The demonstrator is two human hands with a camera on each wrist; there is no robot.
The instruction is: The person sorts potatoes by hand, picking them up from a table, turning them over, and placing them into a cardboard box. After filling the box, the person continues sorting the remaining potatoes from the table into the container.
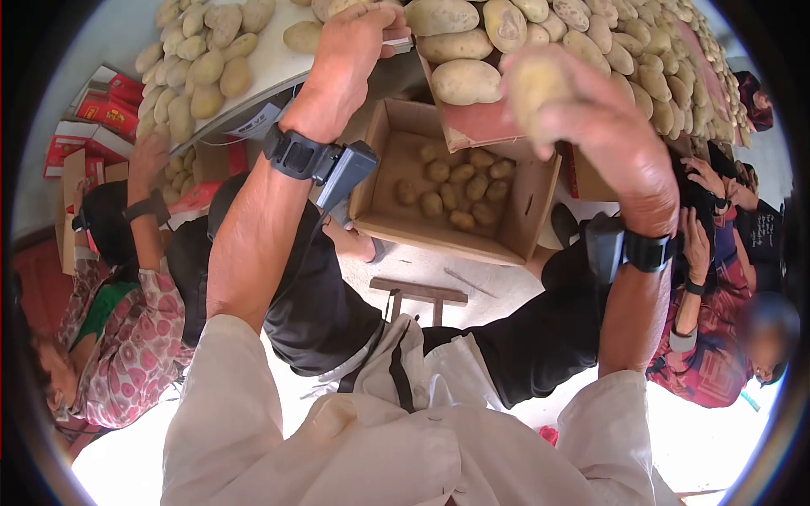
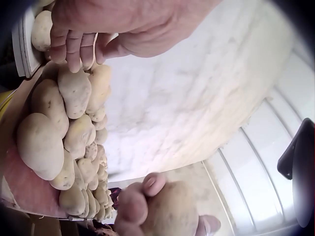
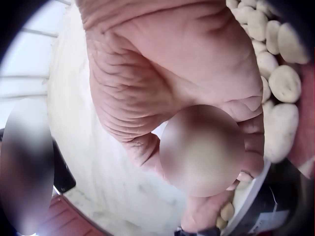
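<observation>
My right hand [image 1: 620,139] grips a potato [image 1: 538,88] above the front of the potato pile [image 1: 582,42]. In the left wrist view, that potato [image 2: 173,209] shows between the fingers and thumb; in the right wrist view, a blurred round area covers the middle of my right hand [image 3: 172,64]. My left hand [image 1: 359,42] is over the table edge, left of the pile's large front potatoes. Its fingers hang loosely bent over potatoes [image 2: 75,91] in the left wrist view, the left hand [image 2: 123,24] partly covering one; whether they touch it, I cannot tell.
Below the table edge stands an open cardboard box [image 1: 540,198] with several small potatoes [image 1: 461,173] inside. Another potato heap [image 1: 202,63] lies on the white table at left, near red boxes [image 1: 105,110]. People sit on both sides, and a small wooden stool [image 1: 418,292] stands between my legs.
</observation>
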